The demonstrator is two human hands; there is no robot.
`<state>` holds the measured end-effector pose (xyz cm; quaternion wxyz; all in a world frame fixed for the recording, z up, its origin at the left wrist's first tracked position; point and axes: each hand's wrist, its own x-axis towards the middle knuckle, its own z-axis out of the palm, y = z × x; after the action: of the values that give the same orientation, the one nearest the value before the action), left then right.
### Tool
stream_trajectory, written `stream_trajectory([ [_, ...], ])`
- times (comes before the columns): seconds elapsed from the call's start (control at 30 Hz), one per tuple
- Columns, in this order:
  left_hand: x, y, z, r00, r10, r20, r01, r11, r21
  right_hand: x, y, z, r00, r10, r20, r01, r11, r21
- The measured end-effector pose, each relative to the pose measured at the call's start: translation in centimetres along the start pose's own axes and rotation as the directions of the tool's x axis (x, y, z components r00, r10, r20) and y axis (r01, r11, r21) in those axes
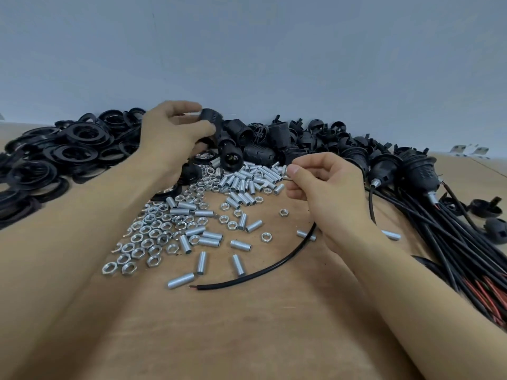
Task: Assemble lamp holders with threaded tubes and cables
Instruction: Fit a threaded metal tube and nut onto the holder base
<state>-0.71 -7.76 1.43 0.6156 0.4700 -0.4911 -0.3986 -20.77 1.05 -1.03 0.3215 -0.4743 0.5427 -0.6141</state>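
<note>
Hands: left [175,133] round holder [211,120], right [323,187] pinching tube [284,170].

Plain pale blue-grey wall [274,50], brown wooden tabletop [247,338] meeting it, even light

Two bare forearms enter from the lower corners of the head view, each ending in an ungloved hand: the left hand [175,133] and the right hand [329,193]. No sleeve, watch, ring or bracelet shows on either arm as far as the frame edge. The one fingernail in clear view, on the right thumb, is short and unpainted.
</note>
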Motion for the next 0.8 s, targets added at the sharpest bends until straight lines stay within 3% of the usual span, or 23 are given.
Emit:
stream_trajectory([
  [0.07,-3.1,0.7,-1.0,0.979,0.015,0.202,0.024,0.982,-0.188,-0.2,-0.4,0.1,1.0,-0.003,0.005,0.003,0.999,0.034],
  [0.2,-7.8,0.0,-2.4,0.908,0.003,0.418,0.128,0.949,-0.286,-1.0,-1.2,0.3,0.999,0.016,0.042,-0.022,0.99,0.137],
  [0.33,-8.6,-0.8,-2.4,0.879,-0.053,0.474,0.236,0.912,-0.336,-1.6,-1.6,0.4,0.992,0.025,0.126,-0.049,0.981,0.189],
  [0.53,-7.7,-0.7,-2.6,0.905,-0.031,0.425,0.2,0.911,-0.361,-1.2,-1.2,0.5,0.976,0.023,0.215,-0.075,0.969,0.236],
  [0.73,-7.7,-0.5,-3.1,0.802,-0.122,0.585,0.378,0.861,-0.34,-1.6,-1.1,0.8,0.939,-0.054,0.339,-0.037,0.966,0.258],
  [0.8,-7.7,-0.4,-2.9,0.833,-0.134,0.536,0.372,0.853,-0.365,-1.8,-1.2,0.9,0.933,-0.057,0.355,-0.038,0.967,0.254],
])
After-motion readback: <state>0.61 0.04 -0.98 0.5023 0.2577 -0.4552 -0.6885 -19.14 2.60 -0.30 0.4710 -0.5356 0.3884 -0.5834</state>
